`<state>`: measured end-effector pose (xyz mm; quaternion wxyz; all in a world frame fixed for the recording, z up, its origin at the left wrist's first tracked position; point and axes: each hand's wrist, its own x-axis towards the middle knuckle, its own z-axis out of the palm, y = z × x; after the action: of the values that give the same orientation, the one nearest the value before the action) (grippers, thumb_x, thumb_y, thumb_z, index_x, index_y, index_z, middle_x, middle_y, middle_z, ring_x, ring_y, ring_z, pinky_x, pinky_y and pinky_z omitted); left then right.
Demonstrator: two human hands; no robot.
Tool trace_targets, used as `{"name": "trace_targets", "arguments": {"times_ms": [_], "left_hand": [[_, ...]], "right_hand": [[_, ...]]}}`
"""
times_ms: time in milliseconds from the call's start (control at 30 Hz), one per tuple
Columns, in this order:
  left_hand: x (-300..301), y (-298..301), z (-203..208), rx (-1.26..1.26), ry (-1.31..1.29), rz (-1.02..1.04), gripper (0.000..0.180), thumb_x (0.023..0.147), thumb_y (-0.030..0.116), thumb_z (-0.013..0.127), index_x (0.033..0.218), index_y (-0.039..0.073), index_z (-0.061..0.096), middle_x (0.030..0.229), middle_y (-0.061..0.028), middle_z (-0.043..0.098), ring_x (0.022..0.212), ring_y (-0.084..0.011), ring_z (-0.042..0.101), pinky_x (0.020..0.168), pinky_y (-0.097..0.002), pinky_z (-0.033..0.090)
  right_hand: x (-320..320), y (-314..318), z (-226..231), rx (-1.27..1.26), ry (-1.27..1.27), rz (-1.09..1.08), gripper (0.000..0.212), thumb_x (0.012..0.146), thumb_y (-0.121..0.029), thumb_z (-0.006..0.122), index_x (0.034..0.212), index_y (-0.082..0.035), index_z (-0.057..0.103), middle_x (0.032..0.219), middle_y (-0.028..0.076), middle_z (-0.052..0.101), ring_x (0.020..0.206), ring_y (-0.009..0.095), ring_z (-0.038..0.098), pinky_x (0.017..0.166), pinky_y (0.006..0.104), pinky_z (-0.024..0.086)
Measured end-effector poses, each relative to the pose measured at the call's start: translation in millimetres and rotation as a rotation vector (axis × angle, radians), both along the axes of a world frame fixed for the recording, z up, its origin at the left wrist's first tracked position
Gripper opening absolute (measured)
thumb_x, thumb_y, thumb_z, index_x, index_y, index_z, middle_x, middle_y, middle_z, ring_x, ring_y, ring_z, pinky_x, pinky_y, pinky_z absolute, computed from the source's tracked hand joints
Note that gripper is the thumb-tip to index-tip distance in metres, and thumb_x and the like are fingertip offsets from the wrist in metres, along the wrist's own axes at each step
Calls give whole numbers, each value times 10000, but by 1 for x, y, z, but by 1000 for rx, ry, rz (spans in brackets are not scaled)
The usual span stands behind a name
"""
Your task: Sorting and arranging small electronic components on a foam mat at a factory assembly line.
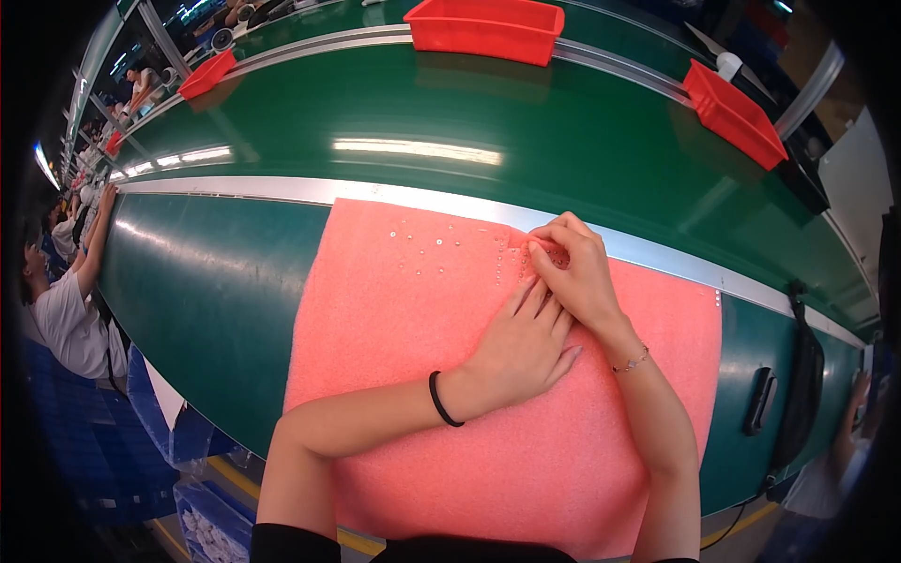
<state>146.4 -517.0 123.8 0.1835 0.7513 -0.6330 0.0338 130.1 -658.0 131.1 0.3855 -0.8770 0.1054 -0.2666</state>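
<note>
A pink, soft-looking sheet point(404, 328) lies over the green bench in front of me. Small shiny round pieces point(439, 242) are scattered on its far left part, and more small pieces point(499, 266) sit in rows near my fingers. My left hand point(526, 342) rests palm down on the sheet, fingers stretched toward those rows. Just beyond it, my right hand point(577, 272) is closed in a pinch at the sheet's far edge, where the sheet is creased. Whatever lies between its fingertips is hidden.
Beyond a metal rail runs a green conveyor belt point(394, 113). Red bins stand along its far side, one large bin point(483, 28) in the middle and another bin point(737, 113) at the right. A black object point(760, 402) lies right of the sheet. A person point(80, 300) sits at left.
</note>
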Motion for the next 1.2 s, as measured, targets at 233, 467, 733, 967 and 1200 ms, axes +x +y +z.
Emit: {"name": "trace_targets", "arguments": {"times_ms": [233, 467, 733, 967, 1200], "left_hand": [[-1, 1, 0, -48, 29, -4, 566, 895, 332, 529, 1276, -79, 447, 1317, -240, 453, 1284, -392, 367, 1097, -482, 250], [-1, 1, 1, -44, 19, 2, 560, 901, 335, 520, 1271, -79, 450, 1310, -239, 460, 1277, -394, 374, 1097, -482, 252], [-1, 0, 2, 37, -4, 1, 575, 910, 382, 489, 1268, -68, 480, 1318, -228, 476, 1305, -373, 358, 1124, -477, 215], [-1, 0, 1, -6, -32, 5, 568, 909, 381, 490, 1258, -68, 492, 1312, -224, 485, 1294, -369, 370, 1122, -479, 219], [-1, 0, 3, 20, -43, 7, 573, 910, 381, 487, 1260, -73, 489, 1312, -224, 487, 1291, -355, 379, 1115, -477, 232]], "right_hand": [[-3, -4, 9, 67, 124, 50, 198, 831, -156, 637, 896, 28, 672, 839, 98, 603, 725, 219, 586, 691, 343, 469], [-2, -7, 11, 104, 162, 69, 210, 801, -159, 661, 897, 27, 671, 870, 108, 617, 760, 241, 603, 707, 337, 479], [0, -2, 4, 92, 141, 8, 192, 767, -152, 676, 883, 0, 675, 881, 83, 621, 802, 242, 603, 783, 343, 437], [1, 0, -1, 41, 73, -4, 181, 742, -138, 672, 870, -10, 674, 850, 70, 607, 778, 234, 589, 799, 340, 414], [-1, -3, 3, 17, 64, 53, 209, 727, -117, 682, 887, 17, 669, 842, 90, 607, 699, 242, 588, 657, 337, 466]]}}
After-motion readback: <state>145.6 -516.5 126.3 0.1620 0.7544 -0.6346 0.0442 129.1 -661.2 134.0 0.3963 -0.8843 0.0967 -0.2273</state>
